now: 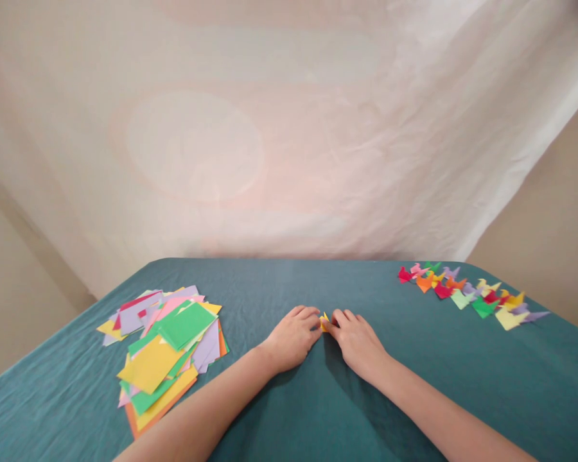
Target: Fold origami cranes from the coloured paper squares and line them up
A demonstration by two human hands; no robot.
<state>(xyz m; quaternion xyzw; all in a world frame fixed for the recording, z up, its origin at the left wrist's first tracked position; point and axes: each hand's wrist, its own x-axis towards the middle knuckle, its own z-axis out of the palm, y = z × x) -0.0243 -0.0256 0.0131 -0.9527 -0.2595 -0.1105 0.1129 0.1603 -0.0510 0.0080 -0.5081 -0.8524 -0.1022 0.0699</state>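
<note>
Sitting about midway between the table's (279, 282) side edges, short of the far edge: small folded yellow paper (324, 318); grip of the right hand (359, 339) closed on it, thumb and finger; left hand (293, 338) at its other side, cannot tell whether pinching; likely near weightless, crisp at the folds, easily crushed or torn; best held lightly by the layered folds, sparing thin points.

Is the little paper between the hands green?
No, the paper between the left hand and the right hand is yellow.
</note>
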